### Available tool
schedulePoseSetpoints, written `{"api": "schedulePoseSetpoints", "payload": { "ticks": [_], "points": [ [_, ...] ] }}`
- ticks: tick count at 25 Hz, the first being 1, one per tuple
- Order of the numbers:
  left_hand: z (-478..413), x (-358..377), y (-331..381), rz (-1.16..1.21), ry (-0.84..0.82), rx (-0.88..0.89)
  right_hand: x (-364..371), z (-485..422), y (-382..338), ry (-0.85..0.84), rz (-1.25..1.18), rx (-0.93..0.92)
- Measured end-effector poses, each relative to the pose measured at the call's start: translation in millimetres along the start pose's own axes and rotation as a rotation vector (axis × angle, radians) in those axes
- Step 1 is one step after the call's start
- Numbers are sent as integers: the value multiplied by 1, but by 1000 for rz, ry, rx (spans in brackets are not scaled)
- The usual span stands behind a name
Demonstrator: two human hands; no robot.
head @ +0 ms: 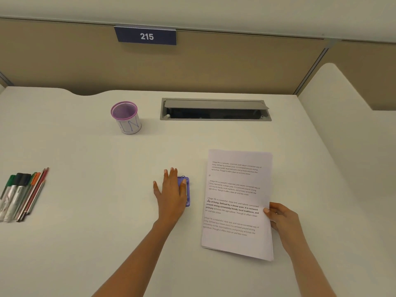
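Papers (pixel 235 202), a printed stack, lie toward the desk's (pixel 107 211) right edge. The right hand (pixel 282 219) pinches their right margin between thumb and curled fingers. Just left of them, the left hand (pixel 170 190) rests flat, fingers spread, on a small purple tool (pixel 187 196). Markers and pencils (pixel 19 196) lie at the left edge; a pen cup (pixel 126 117) stands near the back edge.

Purple mesh pen cup (pixel 126 117) upright at far left-centre of white surface (pixel 85 243). Markers and pencils (pixel 21 195) lying side by side at left edge. Grey cable hatch (pixel 215 109) right of cup, lid open. "215" plate (pixel 146 36) on beige partition (pixel 235 65).
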State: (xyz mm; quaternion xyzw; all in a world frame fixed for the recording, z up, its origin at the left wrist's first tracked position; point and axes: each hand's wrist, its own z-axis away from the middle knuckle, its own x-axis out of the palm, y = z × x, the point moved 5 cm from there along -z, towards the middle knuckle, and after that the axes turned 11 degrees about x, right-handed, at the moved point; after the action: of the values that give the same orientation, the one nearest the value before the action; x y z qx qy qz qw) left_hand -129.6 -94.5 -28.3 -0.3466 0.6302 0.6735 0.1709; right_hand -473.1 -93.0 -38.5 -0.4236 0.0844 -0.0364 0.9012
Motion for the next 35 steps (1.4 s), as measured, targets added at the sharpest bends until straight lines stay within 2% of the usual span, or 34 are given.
{"api": "schedulePoseSetpoints", "payload": {
  "ticks": [2, 4, 9, 12, 15, 20, 26, 32, 35],
  "points": [
    [-5, -2, 17, 43, 33, 115, -3, 1, -3, -22, -18, -14],
    [-10, 2, 33, 120, -7, 175, -5, 1, -7, -36, -38, -26],
    [-17, 30, 67, 616, -308, 1, -8, 2, -15, -88, -82, -51],
    [-21, 47, 81, 758, -335, -95, -11, 2, -19, -100, -106, -65],
    [-27, 59, 92, 734, -283, -149, -21, -1, -22, -84, -138, -84],
    [-40, 77, 117, 694, -256, -105, -40, -9, -32, -37, -170, -118],
    [-61, 116, 151, 699, -333, -151, -77, -29, -70, 61, -120, -163],
    [-93, 162, 179, 508, -432, -181, -118, -59, -105, 115, -46, -141],
    [-100, 184, 185, 459, -426, -181, -141, -73, -111, 140, -40, -101]
  ]
}}
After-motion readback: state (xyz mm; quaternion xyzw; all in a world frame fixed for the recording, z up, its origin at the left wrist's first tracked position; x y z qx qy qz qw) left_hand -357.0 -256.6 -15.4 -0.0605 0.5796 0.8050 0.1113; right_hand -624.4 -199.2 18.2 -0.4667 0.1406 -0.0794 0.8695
